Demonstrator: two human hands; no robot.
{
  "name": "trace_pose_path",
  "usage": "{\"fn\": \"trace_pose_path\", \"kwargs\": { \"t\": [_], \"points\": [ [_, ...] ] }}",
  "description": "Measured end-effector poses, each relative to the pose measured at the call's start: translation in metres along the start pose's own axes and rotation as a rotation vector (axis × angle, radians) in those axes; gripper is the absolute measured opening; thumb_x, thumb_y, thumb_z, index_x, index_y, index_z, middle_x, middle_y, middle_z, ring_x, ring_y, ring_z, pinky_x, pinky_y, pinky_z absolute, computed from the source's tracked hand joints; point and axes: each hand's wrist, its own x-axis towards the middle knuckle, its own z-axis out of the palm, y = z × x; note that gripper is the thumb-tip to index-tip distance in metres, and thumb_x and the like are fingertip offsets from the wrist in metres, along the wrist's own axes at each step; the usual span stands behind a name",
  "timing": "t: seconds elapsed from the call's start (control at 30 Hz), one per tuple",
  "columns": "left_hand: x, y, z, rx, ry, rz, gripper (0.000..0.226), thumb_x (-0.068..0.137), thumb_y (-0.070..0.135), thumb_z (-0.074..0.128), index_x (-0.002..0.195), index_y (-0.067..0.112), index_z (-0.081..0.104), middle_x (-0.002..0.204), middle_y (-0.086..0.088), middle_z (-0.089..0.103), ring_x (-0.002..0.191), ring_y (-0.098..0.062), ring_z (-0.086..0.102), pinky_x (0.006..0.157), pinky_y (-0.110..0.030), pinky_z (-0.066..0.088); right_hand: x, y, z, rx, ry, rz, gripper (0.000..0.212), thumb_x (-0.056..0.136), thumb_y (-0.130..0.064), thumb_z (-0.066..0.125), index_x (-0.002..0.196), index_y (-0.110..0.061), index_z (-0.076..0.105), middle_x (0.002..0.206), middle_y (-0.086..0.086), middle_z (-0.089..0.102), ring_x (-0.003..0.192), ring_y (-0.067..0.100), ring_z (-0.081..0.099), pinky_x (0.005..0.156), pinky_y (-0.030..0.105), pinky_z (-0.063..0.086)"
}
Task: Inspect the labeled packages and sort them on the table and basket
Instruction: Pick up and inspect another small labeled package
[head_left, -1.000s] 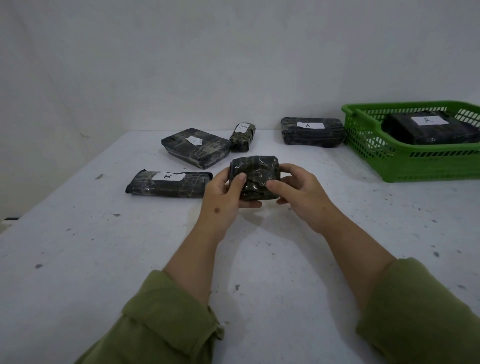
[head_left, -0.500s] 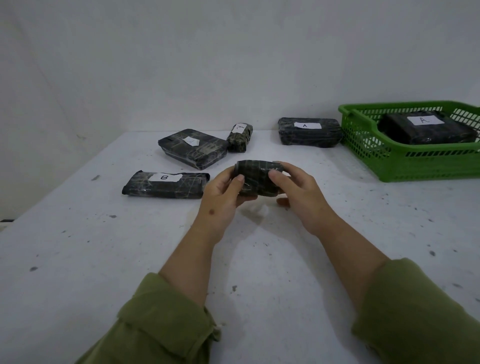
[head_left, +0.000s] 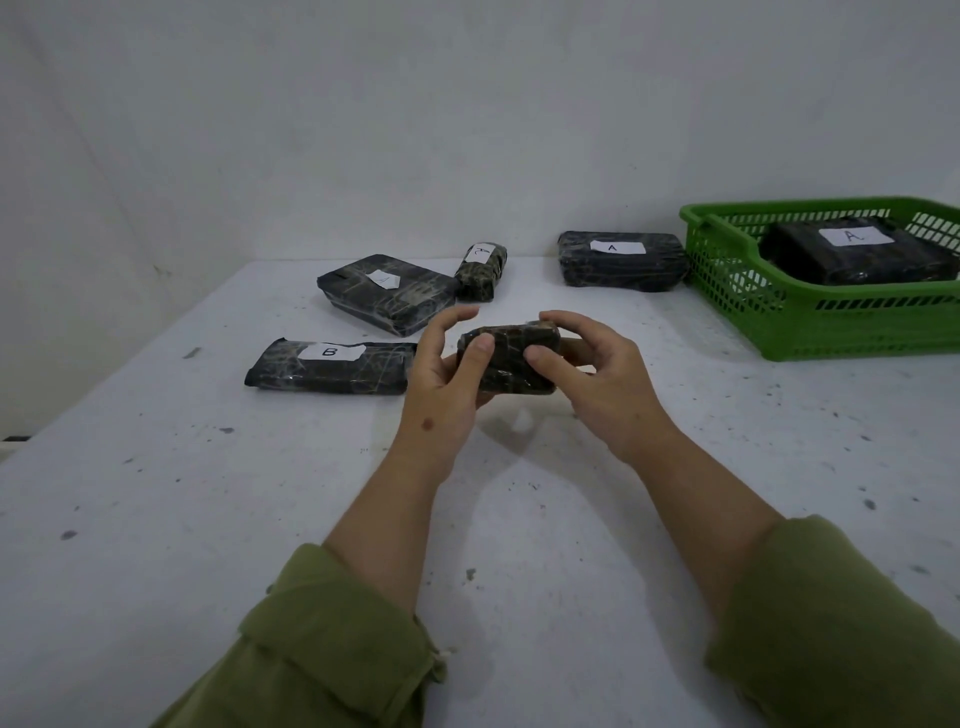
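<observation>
small package (head_left: 511, 358) tilted flatter than before (no label visible); left hand (head_left: 447, 376) and right hand (head_left: 597, 379) fingers curled round it, right of b package (head_left: 332, 364).

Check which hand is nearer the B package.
Left. The left hand grips the small package right beside the B package's right end. The right hand holds the small package's other side, farther away.
</observation>
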Motion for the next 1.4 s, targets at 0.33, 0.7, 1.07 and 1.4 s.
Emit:
{"fn": "trace_pose_path", "kwargs": {
  "t": [0.33, 0.7, 1.07, 1.4],
  "points": [
    [0.0005, 0.0002, -0.0055, -0.081, -0.025, -0.019, 0.048, 0.078, 0.009, 0.055, 0.121, 0.030, 0.047, 0.101, -0.006, 0.062, 0.091, -0.018, 0.061, 0.079, -0.033, 0.056, 0.0031, 0.0020, 0.0010, 0.364, -0.117, 0.323, 0.031, 0.089, -0.016, 0.059, 0.119, -0.009, 0.058, 0.103, 0.011, 0.067, 0.093, 0.027, 0.066, 0.083, 0.039, 0.056],
    [0.0038, -0.0055, -0.0049, -0.085, 0.027, -0.086, 0.070, 0.084, -0.012, 0.056, 0.131, 0.036, 0.035, 0.127, -0.020, 0.052, 0.109, -0.029, 0.059, 0.092, -0.048, 0.052, 0.0008, 0.0002, -0.0009, 0.268, -0.166, 0.150, 0.035, 0.083, 0.004, 0.060, 0.107, -0.022, 0.059, 0.109, 0.004, 0.060, 0.094, 0.019, 0.064, 0.084, 0.038, 0.057],
    [0.0006, -0.0034, -0.0015, 0.012, 0.019, -0.138, 0.063, 0.088, 0.021, 0.064, 0.141, 0.027, 0.032, 0.122, 0.002, 0.057, 0.098, -0.002, 0.063, 0.086, -0.033, 0.055, 0.0036, 0.0045, -0.0050, 0.288, -0.139, 0.119, 0.031, 0.081, -0.002, 0.066, 0.100, -0.025, 0.067, 0.107, 0.004, 0.060, 0.092, 0.023, 0.064, 0.087, 0.044, 0.054],
    [0.0040, -0.0036, -0.0048, 0.115, 0.063, -0.027, 0.030, 0.085, -0.002, 0.061, 0.109, 0.017, 0.061, 0.103, -0.005, 0.069, 0.094, -0.014, 0.066, 0.090, -0.036, 0.054, 0.0046, 0.0060, -0.0032, 0.344, -0.163, 0.362, 0.039, 0.085, -0.023, 0.063, 0.123, -0.024, 0.054, 0.110, 0.004, 0.061, 0.102, 0.025, 0.063, 0.084, 0.044, 0.056]
  ]
}}
